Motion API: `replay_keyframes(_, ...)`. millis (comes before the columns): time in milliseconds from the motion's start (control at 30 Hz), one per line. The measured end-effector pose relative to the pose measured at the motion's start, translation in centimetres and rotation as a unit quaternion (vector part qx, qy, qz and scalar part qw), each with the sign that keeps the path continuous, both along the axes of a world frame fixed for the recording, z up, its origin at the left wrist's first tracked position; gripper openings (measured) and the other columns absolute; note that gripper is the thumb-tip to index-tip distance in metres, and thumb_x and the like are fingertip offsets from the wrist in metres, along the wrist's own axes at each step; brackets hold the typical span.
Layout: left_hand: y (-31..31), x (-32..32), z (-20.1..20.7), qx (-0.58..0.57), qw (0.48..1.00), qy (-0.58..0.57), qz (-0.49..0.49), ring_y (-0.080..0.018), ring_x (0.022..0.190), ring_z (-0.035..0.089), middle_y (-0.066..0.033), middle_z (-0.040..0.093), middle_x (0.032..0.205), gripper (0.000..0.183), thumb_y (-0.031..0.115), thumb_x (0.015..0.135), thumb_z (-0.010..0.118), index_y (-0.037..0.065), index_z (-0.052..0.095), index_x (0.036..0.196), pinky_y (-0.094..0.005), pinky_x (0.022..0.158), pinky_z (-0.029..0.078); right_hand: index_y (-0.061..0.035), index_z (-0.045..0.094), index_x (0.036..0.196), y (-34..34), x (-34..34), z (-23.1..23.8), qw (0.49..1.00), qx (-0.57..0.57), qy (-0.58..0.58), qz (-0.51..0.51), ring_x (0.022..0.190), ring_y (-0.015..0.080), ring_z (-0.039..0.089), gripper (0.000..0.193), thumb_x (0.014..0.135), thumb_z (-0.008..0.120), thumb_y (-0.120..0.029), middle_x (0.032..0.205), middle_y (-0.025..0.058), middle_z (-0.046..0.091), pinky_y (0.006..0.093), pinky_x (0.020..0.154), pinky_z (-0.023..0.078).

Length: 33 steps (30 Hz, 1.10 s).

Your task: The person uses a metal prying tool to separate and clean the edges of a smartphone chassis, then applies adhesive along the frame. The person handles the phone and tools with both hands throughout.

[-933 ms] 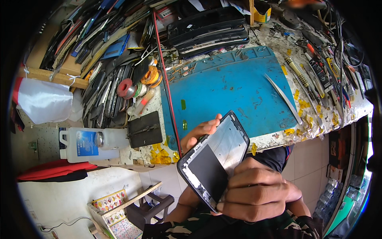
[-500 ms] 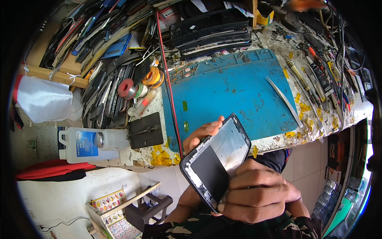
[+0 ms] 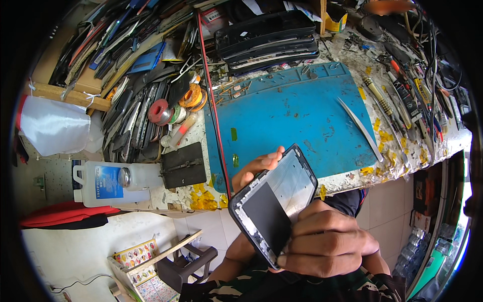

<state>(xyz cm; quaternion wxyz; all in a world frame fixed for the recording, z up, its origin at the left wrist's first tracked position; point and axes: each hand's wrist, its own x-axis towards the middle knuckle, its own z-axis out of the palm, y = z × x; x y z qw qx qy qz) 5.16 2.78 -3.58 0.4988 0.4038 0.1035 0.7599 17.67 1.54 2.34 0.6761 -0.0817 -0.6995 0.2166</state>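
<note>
A black phone frame [image 3: 262, 217] with a silver metal plate and a dark rectangular area is held tilted over the bench's front edge. My left hand [image 3: 257, 168] grips it from behind; some fingers show past its upper left edge, and the rest are hidden behind it. My right hand [image 3: 324, 240] is closed against the frame's lower right edge, its fingers curled over that side. Its thumb and the inner side of its grip are out of sight. Beyond the frame lies a blue work mat [image 3: 282, 121], with silver tweezers [image 3: 360, 128] at its right side.
Stacked phone parts [image 3: 266, 40] stand behind the mat. On the left are solder spools [image 3: 160, 111], a black tray [image 3: 184, 166] and a white plastic jug [image 3: 108, 182]. Screwdrivers and other hand tools [image 3: 402, 95] crowd the right. A red cable [image 3: 214, 110] crosses the mat's left side.
Both hands and the phone frame stay nearly in place. My right hand shifts very slightly against the frame.
</note>
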Motion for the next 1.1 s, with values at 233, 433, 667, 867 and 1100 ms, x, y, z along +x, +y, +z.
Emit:
replay_keyframes(233, 0.1, 0.0, 0.4, -0.016, 1.0, -0.022, -0.004, -0.0329, 0.111, 0.06, -0.024, 0.064, 0.109, 0.043, 0.025, 0.107, 0.031, -0.009, 0.058, 0.107, -0.0575, 0.11, 0.039, 0.002, 0.073, 0.078, -0.1, -0.6, 0.0, 1.0, 0.001, 0.023, -0.015, 0.067, 0.0222, 0.059, 0.012, 0.077, 0.069, -0.009, 0.076, 0.0099, 0.064, 0.0299, 0.053, 0.044)
replay_keyframes(433, -0.1, 0.1, 0.3, -0.013, 1.0, -0.018, -0.006, -0.0336, 0.113, 0.059, -0.0246, 0.063, 0.113, 0.043, 0.026, 0.106, 0.031, -0.008, 0.057, 0.111, -0.0562, 0.111, 0.039, 0.0029, 0.073, 0.079, 0.2, 0.7, 0.5, 0.999, 0.014, -0.042, 0.027, 0.067, 0.0221, 0.058, 0.011, 0.075, 0.071, -0.007, 0.076, 0.0101, 0.064, 0.0303, 0.052, 0.045)
replay_keyframes(667, 0.2, 0.2, 0.2, 0.001, 1.0, -0.005, -0.014, -0.0345, 0.113, 0.059, -0.0251, 0.062, 0.114, 0.041, 0.023, 0.107, 0.029, -0.009, 0.055, 0.112, -0.0569, 0.108, 0.042, 0.0031, 0.073, 0.08, 0.0, -0.1, 0.1, 1.0, 0.007, -0.008, -0.012, 0.067, 0.0216, 0.058, 0.012, 0.073, 0.073, -0.006, 0.076, 0.0093, 0.063, 0.03, 0.052, 0.045)
replay_keyframes(867, -0.2, 0.6, 0.3, -0.023, 0.999, -0.033, -0.008, -0.0371, 0.11, 0.061, -0.0247, 0.063, 0.111, 0.041, 0.021, 0.107, 0.028, -0.008, 0.057, 0.111, -0.0568, 0.106, 0.044, 0.002, 0.072, 0.088, -0.3, 0.1, 0.2, 0.999, -0.004, -0.028, -0.03, 0.075, 0.0213, 0.061, 0.019, 0.071, 0.077, -0.006, 0.083, 0.0091, 0.064, 0.0295, 0.058, 0.049)
replay_keyframes(1100, -0.2, 0.6, -0.6, 0.015, 0.999, -0.043, -0.029, -0.0375, 0.118, 0.056, -0.0219, 0.059, 0.118, 0.033, 0.022, 0.107, 0.028, 0.003, 0.049, 0.123, -0.0578, 0.108, 0.041, 0.0009, 0.07, 0.088, -0.5, 0.3, 0.3, 0.997, 0.004, -0.059, -0.04, 0.078, 0.0215, 0.063, 0.021, 0.071, 0.079, -0.007, 0.087, 0.009, 0.064, 0.03, 0.061, 0.051)
